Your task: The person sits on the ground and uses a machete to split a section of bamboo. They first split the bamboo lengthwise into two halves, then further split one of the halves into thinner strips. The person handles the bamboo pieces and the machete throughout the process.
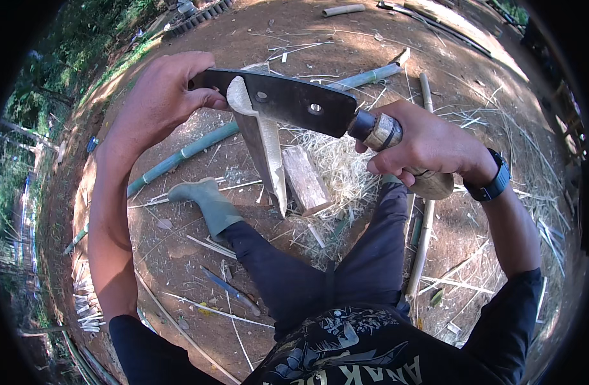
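A broad black machete lies crosswise in front of me, its flat blade pierced by a few holes. My right hand is wrapped round its thick wooden handle, next to a dark metal collar. At the other end my left hand pinches the blade's tip between thumb and fingers. The blade's edge meets the pale, rough top of an upright split piece of wood, which narrows toward the ground. Whether the edge is sunk into the wood I cannot tell. A squared wood block stands right beside this piece.
Pale shavings are heaped between my legs. A green bamboo pole runs behind the wood, with a dry pole at right. A knife-like blue-grey strip lies left of my leg. My green rubber boot is close to the wood.
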A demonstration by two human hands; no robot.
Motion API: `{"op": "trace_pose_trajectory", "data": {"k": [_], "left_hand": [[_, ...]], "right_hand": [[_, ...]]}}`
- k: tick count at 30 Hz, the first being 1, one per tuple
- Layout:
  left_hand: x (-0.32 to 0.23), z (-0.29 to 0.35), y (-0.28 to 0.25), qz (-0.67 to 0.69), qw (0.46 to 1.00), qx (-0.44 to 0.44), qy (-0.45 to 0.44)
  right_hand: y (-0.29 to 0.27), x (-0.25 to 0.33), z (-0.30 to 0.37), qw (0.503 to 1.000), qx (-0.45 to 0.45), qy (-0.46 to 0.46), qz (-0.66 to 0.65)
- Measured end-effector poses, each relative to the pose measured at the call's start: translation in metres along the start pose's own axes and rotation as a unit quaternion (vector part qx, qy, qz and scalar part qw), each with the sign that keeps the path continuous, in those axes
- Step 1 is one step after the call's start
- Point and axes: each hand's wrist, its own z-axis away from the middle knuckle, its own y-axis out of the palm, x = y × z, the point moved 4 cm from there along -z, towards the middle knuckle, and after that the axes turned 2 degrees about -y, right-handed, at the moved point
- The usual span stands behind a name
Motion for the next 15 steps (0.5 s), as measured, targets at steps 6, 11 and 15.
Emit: {"op": "trace_pose_trajectory", "data": {"k": [6,11,15], "left_hand": [[0.005,-0.006,0.004,-0.005,1.0,-0.014,0.002],[0.016,0.007,-0.003,-0.116,0.986,-0.097,0.064],[0.022,0.036,0.013,-0.016,0.975,-0.222,0.0]], "right_hand": [[-0.004,-0.007,-0.008,1.0,0.02,-0.003,-0.013],[0.025,-0.009,-0.02,0.999,0.007,-0.018,-0.047],[0.035,-0.021,-0.023,0.993,-0.042,-0.042,-0.1]]}}
